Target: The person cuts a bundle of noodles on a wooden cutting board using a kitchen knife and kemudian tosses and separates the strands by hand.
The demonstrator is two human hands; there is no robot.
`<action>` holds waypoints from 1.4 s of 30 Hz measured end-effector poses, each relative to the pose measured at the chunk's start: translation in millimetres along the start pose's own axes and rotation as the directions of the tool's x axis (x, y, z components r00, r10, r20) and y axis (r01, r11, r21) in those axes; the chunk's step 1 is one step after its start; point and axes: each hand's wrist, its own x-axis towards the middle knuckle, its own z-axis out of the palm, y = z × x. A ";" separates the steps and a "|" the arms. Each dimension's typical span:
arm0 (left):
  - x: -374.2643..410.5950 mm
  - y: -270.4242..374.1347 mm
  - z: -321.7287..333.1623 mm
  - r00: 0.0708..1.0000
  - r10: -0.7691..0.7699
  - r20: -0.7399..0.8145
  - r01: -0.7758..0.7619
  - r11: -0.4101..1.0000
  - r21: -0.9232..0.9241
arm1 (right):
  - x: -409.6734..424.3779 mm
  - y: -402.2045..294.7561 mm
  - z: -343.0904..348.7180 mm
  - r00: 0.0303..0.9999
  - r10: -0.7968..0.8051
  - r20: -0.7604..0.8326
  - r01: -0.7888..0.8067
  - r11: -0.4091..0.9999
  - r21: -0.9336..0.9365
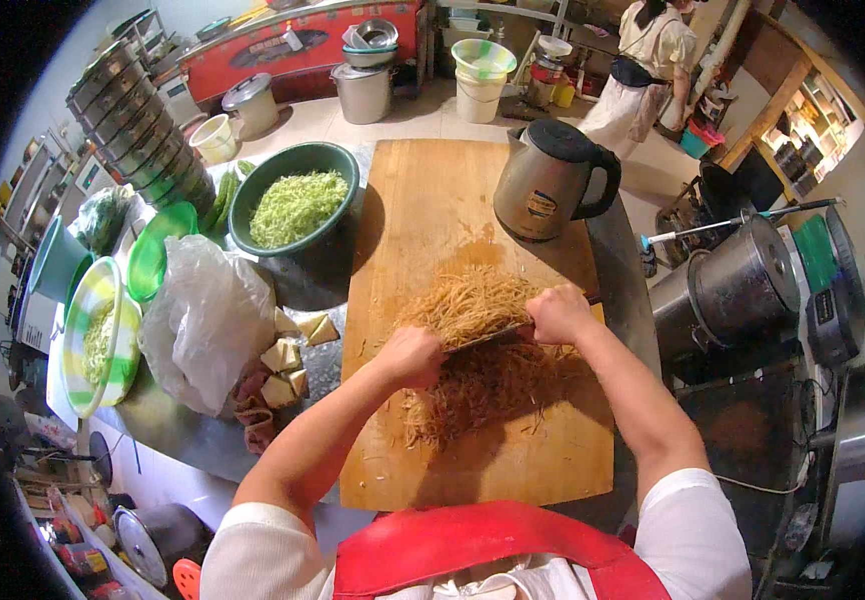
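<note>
Both my hands are closed on a dark metal blade (486, 339), probably a cleaver, seen nearly edge-on from above. My left hand (416, 355) grips its left end and my right hand (558, 312) its right end; the fists hide both ends. The blade stands in a heap of thin brown noodle-like strands (474, 304). More of these strands (470, 397) lie on the near side of the blade, in shadow. Beneath everything is a large wooden cutting board (432, 195), with loose bits scattered over it.
A steel electric kettle (545, 180) stands at the board's far right. Leftward are a green basin (350, 161) of shredded pale-green vegetable, a plastic bag (204, 322), cut pale chunks (281, 355) and stacked steel steamers (140, 127). A person (646, 75) stands beyond the table.
</note>
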 end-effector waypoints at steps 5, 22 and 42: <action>-30.0 -19.7 13.4 0.979 -0.075 -0.190 0.055 0.993 -0.107 | 28.9 -28.5 -63.2 0.987 -0.162 -0.007 0.158 0.971 -0.178; -1.0 -14.9 -7.7 0.979 -0.174 -0.106 0.158 0.976 -0.148 | 61.9 1.2 -35.2 0.985 -0.152 0.086 0.164 0.975 -0.150; -81.6 5.4 7.0 0.748 -0.633 -0.201 0.624 0.773 -0.115 | 142.8 -91.0 -13.1 0.671 -0.472 -0.571 0.450 0.872 -0.193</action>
